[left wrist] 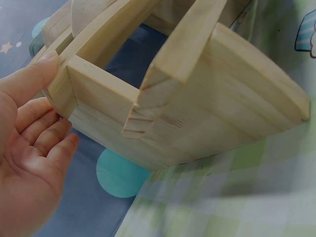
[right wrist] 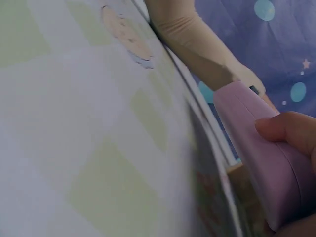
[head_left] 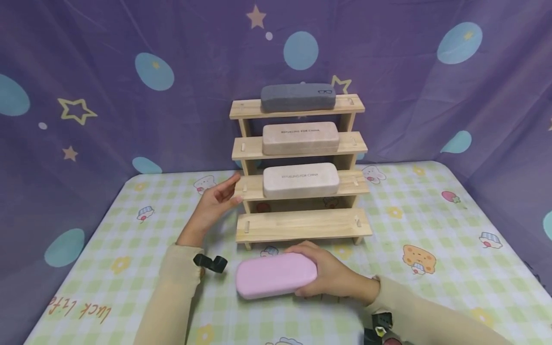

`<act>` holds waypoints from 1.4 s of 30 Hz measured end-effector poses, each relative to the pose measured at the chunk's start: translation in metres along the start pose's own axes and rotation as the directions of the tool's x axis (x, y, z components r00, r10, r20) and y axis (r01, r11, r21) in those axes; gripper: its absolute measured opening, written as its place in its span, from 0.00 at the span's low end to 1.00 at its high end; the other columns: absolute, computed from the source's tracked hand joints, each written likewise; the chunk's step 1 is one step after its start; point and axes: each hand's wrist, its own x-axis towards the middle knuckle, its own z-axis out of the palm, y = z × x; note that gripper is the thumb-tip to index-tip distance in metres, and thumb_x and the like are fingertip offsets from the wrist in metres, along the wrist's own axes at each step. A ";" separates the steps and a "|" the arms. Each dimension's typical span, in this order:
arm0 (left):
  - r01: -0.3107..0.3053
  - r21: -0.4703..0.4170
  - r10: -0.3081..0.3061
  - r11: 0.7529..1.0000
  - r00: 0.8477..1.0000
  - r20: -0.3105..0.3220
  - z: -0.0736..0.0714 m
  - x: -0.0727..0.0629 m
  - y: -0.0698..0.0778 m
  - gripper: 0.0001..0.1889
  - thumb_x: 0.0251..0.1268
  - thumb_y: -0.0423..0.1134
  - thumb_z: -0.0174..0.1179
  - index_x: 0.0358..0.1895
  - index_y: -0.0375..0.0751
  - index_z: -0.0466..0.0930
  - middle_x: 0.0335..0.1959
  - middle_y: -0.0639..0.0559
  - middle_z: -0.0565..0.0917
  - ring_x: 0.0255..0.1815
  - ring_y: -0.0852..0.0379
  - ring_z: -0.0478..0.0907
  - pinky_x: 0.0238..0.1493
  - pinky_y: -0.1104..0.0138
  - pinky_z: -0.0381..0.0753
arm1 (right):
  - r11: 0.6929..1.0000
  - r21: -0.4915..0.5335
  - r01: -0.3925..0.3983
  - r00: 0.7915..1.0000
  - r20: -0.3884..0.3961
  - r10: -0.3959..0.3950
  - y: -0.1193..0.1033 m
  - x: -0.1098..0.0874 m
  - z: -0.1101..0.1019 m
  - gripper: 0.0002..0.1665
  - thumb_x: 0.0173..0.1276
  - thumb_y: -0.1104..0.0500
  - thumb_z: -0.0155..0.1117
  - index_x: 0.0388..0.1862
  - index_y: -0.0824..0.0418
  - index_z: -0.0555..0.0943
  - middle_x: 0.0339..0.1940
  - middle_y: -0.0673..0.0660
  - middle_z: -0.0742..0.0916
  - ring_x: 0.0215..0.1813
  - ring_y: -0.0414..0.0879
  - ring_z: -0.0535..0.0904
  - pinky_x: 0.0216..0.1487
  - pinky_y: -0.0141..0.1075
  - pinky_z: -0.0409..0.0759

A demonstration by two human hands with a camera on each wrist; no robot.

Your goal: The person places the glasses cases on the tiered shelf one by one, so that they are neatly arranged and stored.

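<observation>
A pink glasses case [head_left: 276,275] is held by its right end in my right hand [head_left: 329,272], in front of the wooden stepped display stand [head_left: 302,225]. In the right wrist view the thumb presses on the side of the pink case [right wrist: 256,143], which is tilted there. My left hand [head_left: 213,205] grips the left end of the stand's second-lowest board. The left wrist view puts its thumb [left wrist: 37,76] on the board's end, with the other fingers curled beneath. The stand's lowest board bears nothing.
On the upper boards sit a white glasses case [head_left: 301,181], a beige glasses case [head_left: 300,139] and, topmost, a dark grey-blue glasses case [head_left: 297,98]. A green-checked tablecloth [head_left: 431,206] covers the table. Behind hangs a purple curtain [head_left: 207,86] with stars and blue ovals.
</observation>
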 end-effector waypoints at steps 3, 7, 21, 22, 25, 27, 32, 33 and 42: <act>-0.006 -0.002 0.006 1.000 1.000 0.001 0.000 0.000 0.001 0.32 0.62 0.24 0.58 0.69 0.29 0.58 0.71 0.40 0.61 0.70 0.47 0.59 0.70 0.68 0.59 | 0.999 -0.032 0.005 1.000 -0.014 -0.006 -0.006 -0.001 -0.010 0.46 0.40 0.54 0.81 0.62 0.55 0.74 0.55 0.49 0.77 0.51 0.45 0.74 0.52 0.37 0.72; -0.005 -0.005 0.005 1.000 1.000 -0.001 0.000 -0.001 0.001 0.31 0.62 0.24 0.57 0.69 0.29 0.58 0.71 0.40 0.61 0.71 0.48 0.59 0.69 0.69 0.60 | 0.997 -0.072 -0.007 0.999 -0.038 0.004 -0.015 0.000 -0.023 0.47 0.38 0.55 0.81 0.62 0.52 0.74 0.54 0.47 0.78 0.51 0.45 0.74 0.51 0.37 0.72; 0.006 -0.004 -0.006 1.000 1.000 -0.002 0.000 0.001 0.003 0.32 0.62 0.25 0.58 0.69 0.30 0.58 0.71 0.42 0.61 0.71 0.48 0.60 0.69 0.70 0.60 | 0.992 -0.116 0.045 0.995 -0.085 -0.055 -0.024 0.007 -0.059 0.46 0.38 0.56 0.80 0.61 0.57 0.74 0.55 0.55 0.79 0.51 0.48 0.75 0.51 0.39 0.73; 0.005 -0.007 -0.005 1.000 1.000 -0.001 0.000 0.001 0.003 0.32 0.62 0.25 0.58 0.69 0.30 0.58 0.71 0.42 0.61 0.71 0.48 0.59 0.69 0.69 0.60 | 0.992 -0.119 0.045 0.995 -0.086 -0.055 -0.023 0.008 -0.061 0.46 0.37 0.56 0.81 0.61 0.57 0.74 0.56 0.55 0.79 0.51 0.48 0.74 0.52 0.40 0.72; 0.004 -0.012 -0.004 1.000 1.000 0.000 0.000 0.001 0.003 0.32 0.62 0.24 0.57 0.69 0.30 0.58 0.71 0.42 0.61 0.71 0.48 0.60 0.69 0.69 0.60 | 0.994 -0.109 0.033 0.995 -0.086 -0.042 -0.018 0.010 -0.066 0.47 0.38 0.56 0.80 0.61 0.57 0.74 0.58 0.57 0.78 0.52 0.49 0.74 0.51 0.41 0.72; 0.002 -0.012 -0.002 1.000 1.000 0.004 0.000 0.000 0.003 0.32 0.62 0.24 0.57 0.69 0.30 0.58 0.71 0.42 0.61 0.71 0.48 0.59 0.69 0.69 0.59 | 0.994 -0.108 0.021 0.995 -0.090 -0.031 -0.015 0.011 -0.069 0.47 0.38 0.55 0.80 0.62 0.56 0.74 0.57 0.56 0.79 0.50 0.49 0.74 0.50 0.41 0.72; -0.004 -0.012 0.004 1.000 1.000 0.005 0.001 0.000 0.003 0.31 0.63 0.24 0.57 0.69 0.29 0.57 0.71 0.41 0.61 0.71 0.47 0.59 0.70 0.68 0.59 | 0.995 -0.100 -0.001 0.995 -0.098 -0.009 -0.005 0.015 -0.077 0.46 0.38 0.55 0.80 0.62 0.55 0.74 0.51 0.54 0.79 0.46 0.49 0.74 0.46 0.38 0.72; -0.004 -0.011 0.004 1.000 1.000 0.004 0.001 0.000 0.003 0.31 0.62 0.23 0.57 0.69 0.29 0.58 0.71 0.41 0.61 0.71 0.47 0.59 0.70 0.68 0.59 | 0.996 -0.092 -0.004 0.995 -0.099 -0.005 -0.003 0.015 -0.078 0.46 0.38 0.55 0.80 0.62 0.55 0.74 0.51 0.54 0.79 0.46 0.49 0.74 0.47 0.38 0.72; -0.007 -0.006 0.007 1.000 1.000 0.000 0.001 -0.002 0.003 0.31 0.62 0.24 0.57 0.69 0.29 0.58 0.71 0.41 0.61 0.70 0.47 0.60 0.70 0.68 0.59 | 0.997 -0.067 -0.043 0.994 -0.108 0.036 0.006 0.021 -0.088 0.47 0.37 0.56 0.81 0.61 0.53 0.74 0.53 0.54 0.80 0.46 0.50 0.75 0.47 0.40 0.73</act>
